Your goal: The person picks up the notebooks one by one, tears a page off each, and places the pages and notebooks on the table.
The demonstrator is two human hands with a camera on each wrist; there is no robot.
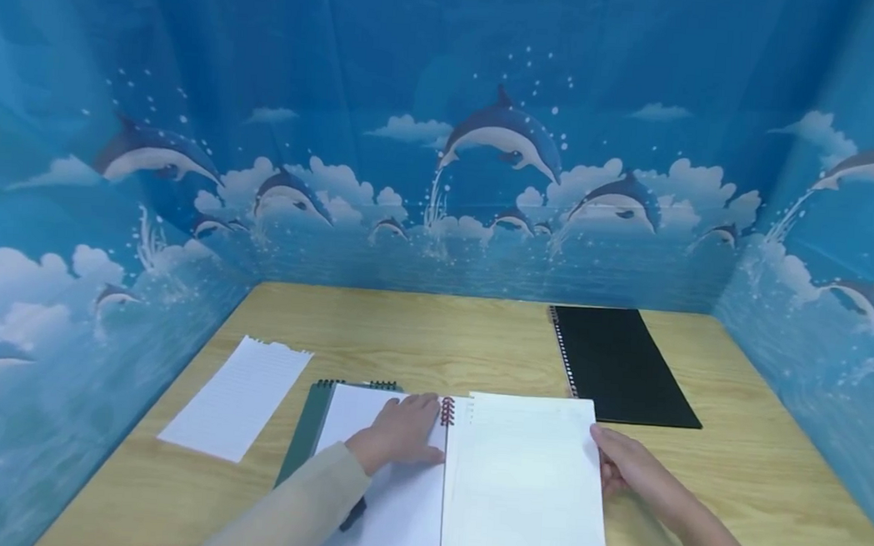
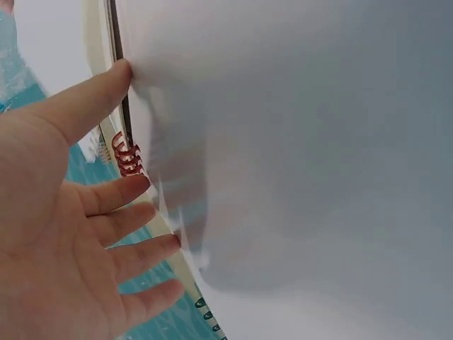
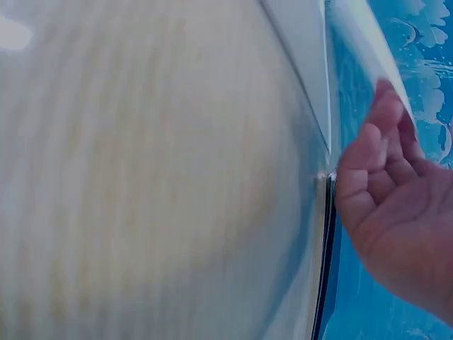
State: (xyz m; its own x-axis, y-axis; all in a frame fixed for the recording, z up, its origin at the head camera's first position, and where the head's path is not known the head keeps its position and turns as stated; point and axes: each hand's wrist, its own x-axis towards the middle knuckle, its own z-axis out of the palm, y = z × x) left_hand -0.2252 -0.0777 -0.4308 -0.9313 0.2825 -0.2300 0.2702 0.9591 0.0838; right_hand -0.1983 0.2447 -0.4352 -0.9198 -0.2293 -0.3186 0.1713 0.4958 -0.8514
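A spiral notebook with red rings [image 1: 448, 411] lies spread at the front middle of the table. My left hand [image 1: 403, 430] rests on its white left page [image 1: 392, 512], fingers extended beside the rings. In the left wrist view the spread fingers of that hand [image 2: 106, 205] touch the page. At the right, my right hand [image 1: 631, 464] pinches the upper right edge of a white sheet [image 1: 532, 488] that lies over the right side of the notebook. The right wrist view shows the curled fingers of this hand [image 3: 386, 156] at the sheet's lifted edge [image 3: 371, 42].
Under the notebook's left side a green spiral notebook [image 1: 299, 436] sticks out. A torn lined sheet [image 1: 237, 399] lies at the left of the wooden table [image 1: 403, 334]. Behind my right hand lies a black spiral notebook [image 1: 626, 368]. Dolphin-print curtains [image 1: 389, 70] enclose the table.
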